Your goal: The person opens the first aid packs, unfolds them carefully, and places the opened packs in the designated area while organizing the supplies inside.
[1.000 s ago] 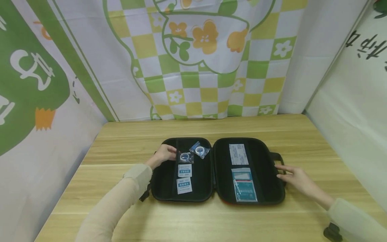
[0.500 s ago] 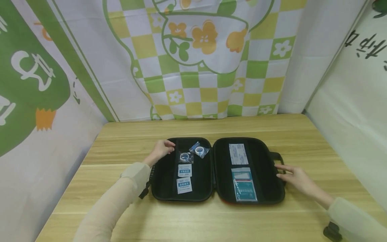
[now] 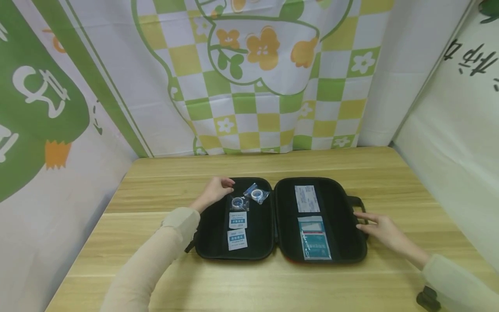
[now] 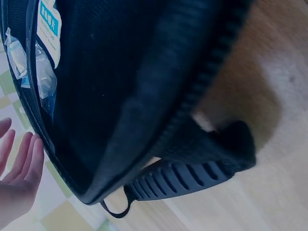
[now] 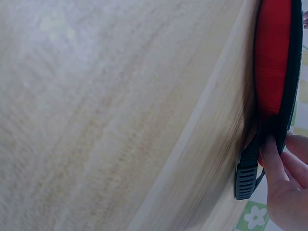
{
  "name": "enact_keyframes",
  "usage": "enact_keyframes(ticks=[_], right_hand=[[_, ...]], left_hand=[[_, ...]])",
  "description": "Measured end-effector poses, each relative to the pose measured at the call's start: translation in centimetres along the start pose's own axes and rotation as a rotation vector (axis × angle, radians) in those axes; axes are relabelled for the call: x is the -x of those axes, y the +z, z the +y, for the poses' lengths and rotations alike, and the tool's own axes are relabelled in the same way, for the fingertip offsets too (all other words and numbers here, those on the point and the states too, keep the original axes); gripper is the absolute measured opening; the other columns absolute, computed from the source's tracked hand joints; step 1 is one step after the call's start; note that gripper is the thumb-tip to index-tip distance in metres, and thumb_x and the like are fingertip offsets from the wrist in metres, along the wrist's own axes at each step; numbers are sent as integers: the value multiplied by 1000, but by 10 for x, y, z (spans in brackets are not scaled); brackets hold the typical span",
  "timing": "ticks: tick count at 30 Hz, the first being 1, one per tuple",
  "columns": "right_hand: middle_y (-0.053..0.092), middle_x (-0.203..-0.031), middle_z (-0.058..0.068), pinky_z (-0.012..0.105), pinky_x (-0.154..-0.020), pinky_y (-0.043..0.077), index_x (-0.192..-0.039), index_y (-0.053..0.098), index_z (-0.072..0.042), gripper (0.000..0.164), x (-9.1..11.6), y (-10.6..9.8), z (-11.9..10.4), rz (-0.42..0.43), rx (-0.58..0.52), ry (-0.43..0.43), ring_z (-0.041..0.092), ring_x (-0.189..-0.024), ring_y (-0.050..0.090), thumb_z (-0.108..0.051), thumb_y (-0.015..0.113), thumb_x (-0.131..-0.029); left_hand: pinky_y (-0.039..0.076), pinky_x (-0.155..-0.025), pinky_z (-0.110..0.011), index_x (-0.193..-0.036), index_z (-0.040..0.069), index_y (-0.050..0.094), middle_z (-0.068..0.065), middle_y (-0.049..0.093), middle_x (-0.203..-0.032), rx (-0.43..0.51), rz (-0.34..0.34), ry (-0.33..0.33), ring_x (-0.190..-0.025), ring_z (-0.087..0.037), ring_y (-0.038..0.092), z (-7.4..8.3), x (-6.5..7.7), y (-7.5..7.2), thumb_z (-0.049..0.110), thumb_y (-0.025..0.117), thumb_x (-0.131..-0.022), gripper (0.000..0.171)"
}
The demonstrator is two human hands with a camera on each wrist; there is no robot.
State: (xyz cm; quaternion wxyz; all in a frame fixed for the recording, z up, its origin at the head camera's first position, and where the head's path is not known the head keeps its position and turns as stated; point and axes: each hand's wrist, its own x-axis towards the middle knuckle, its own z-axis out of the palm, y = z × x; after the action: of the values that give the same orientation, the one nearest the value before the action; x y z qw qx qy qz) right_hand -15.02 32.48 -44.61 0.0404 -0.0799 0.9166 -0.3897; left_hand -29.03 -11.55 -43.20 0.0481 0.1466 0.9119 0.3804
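Observation:
In the head view a black-lined case [image 3: 257,242] lies unfolded on the table, two halves side by side. My left hand [image 3: 216,190] is at the far-left corner of its left half, fingers loosely bent; in the left wrist view this hand [image 4: 21,178] shows beside the rim with nothing held. My right hand [image 3: 383,232] touches the right rim by the handle [image 3: 364,208] with extended thumb and finger. Two bagged tape rolls, one of them a nearer roll [image 3: 238,203], and two white-and-blue sachets, including a lower sachet [image 3: 237,239], lie in the left half.
A white printed packet [image 3: 307,199] and a teal packet [image 3: 315,238] are in the case's right half. The wooden table [image 3: 249,286] extends around the case. Behind it hangs a checked, flowered cloth [image 3: 269,104]. The right wrist view shows the case's red outer shell [image 5: 274,57].
My left hand has moved up and right, from beside the nearer tape roll to the far-left corner of the case. My right hand has stayed at the right rim.

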Motion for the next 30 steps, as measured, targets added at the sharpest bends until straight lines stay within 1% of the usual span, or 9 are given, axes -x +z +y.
enact_keyframes(ticks=[3, 8, 13, 15, 19, 22, 25, 28, 30], right_hand=[[41, -118, 39, 19, -52, 41, -118, 48, 13, 41, 0, 1, -1, 8, 7, -12, 36, -92, 56, -9, 58, -85], [42, -117, 39, 18, -48, 39, -117, 48, 13, 40, 0, 1, -1, 13, 20, -22, 19, -79, 60, -7, 58, -84], [41, -118, 39, 19, -50, 39, -118, 48, 13, 41, 0, 1, 0, 5, 18, -21, 25, -85, 59, -9, 58, -84], [41, -118, 39, 19, -47, 39, -117, 48, 13, 41, 0, 1, 0, 10, 16, -20, 22, -81, 60, -9, 58, -84], [40, -118, 39, 20, -45, 37, -117, 48, 13, 41, 0, 2, 1, 18, 29, -28, 19, -78, 58, -9, 59, -84], [41, -117, 39, 19, -50, 38, -116, 49, 13, 40, 0, 2, 2, 24, 45, -39, 26, -85, 59, -8, 59, -83], [42, -117, 39, 20, -46, 37, -116, 50, 13, 40, 0, 2, 2, 28, 43, -36, 21, -80, 59, -8, 59, -83], [42, -117, 38, 20, -46, 36, -116, 49, 12, 40, 0, 2, 2, 27, 44, -37, 21, -82, 58, -9, 59, -83], [41, -118, 38, 20, -47, 37, -117, 49, 13, 41, 0, 2, 2, 22, 39, -36, 27, -87, 58, -9, 59, -84]], left_hand=[[49, -75, -34, -104, -2, 61, -15, 63, -99, -9, -49, 35, -90, -25, 58, 3, -3, 2, 4, 63, -79, 27], [46, -82, -37, -107, -2, 60, -16, 61, -104, -48, -107, 97, -96, -27, 56, 14, -5, 6, 3, 64, -77, 31], [44, -86, -39, -109, 2, 60, -13, 59, -110, -108, -141, 136, -103, -27, 52, 20, -7, 12, 5, 66, -76, 34], [43, -86, -39, -110, 4, 60, -13, 58, -112, -121, -156, 134, -105, -27, 51, 22, -8, 14, 6, 66, -76, 35], [46, -81, -35, -112, 6, 59, -13, 56, -116, -140, -193, 147, -89, -23, 58, 26, -11, 18, 7, 67, -76, 37], [45, -74, -32, -115, 6, 58, -11, 55, -118, -163, -229, 152, -77, -20, 58, 30, -12, 21, 8, 68, -76, 40], [45, -74, -32, -117, 7, 56, -10, 54, -120, -192, -263, 164, -83, -21, 57, 33, -13, 25, 8, 69, -75, 44], [45, -82, -34, -118, 7, 55, -9, 54, -121, -214, -291, 186, -100, -22, 54, 36, -14, 29, 7, 69, -74, 46], [44, -85, -35, -119, 6, 55, -10, 54, -121, -213, -306, 204, -103, -24, 53, 36, -15, 32, 6, 69, -74, 46]])
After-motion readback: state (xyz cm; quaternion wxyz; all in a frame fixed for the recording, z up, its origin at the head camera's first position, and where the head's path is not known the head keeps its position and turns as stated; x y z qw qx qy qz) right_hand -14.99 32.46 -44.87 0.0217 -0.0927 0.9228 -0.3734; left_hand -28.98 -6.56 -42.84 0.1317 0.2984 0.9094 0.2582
